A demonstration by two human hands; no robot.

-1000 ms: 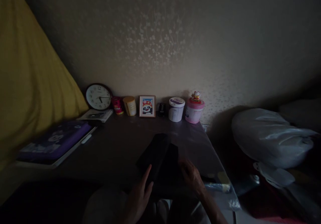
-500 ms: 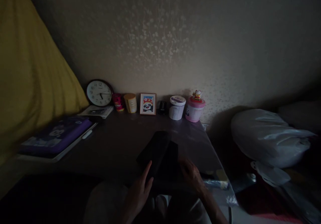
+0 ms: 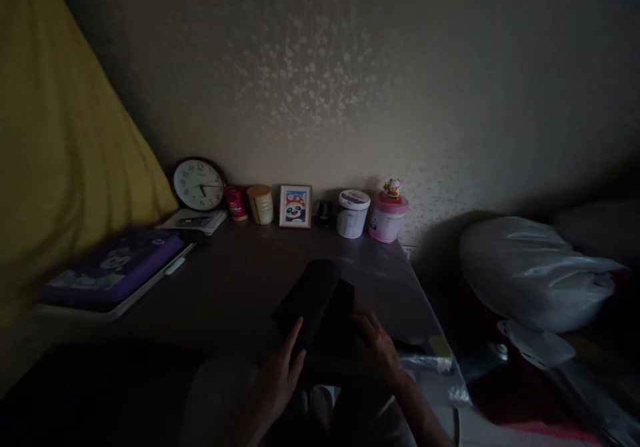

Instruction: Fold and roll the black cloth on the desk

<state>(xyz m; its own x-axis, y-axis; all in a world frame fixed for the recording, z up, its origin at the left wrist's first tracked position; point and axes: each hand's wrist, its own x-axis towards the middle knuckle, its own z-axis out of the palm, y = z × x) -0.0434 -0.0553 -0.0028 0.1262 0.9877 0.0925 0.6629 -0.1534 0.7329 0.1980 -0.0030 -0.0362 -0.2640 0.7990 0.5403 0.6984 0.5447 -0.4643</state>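
Note:
A black folded item [image 3: 310,297], perhaps a pouch or cloth, lies near the front edge of the dark desk; the dim light hides its exact kind. One part of it sits at a slant over another black part on the right. My left hand [image 3: 280,377] rests at its near left side, index finger stretched onto it and thumb held apart. Along its right edge, my right hand [image 3: 377,343] has its fingers curled, apparently gripping that edge. The right fingertips are partly lost in shadow.
Along the wall stand a clock [image 3: 199,184], a red can [image 3: 236,203], a yellow container [image 3: 261,205], a panda picture frame [image 3: 295,207], a white tub [image 3: 353,214] and a pink tub [image 3: 387,220]. A purple case [image 3: 115,267] lies left. White plastic bags [image 3: 535,273] sit right.
My right hand has shifted slightly left along the black item's right edge. My left hand and the black item stay almost where they were.

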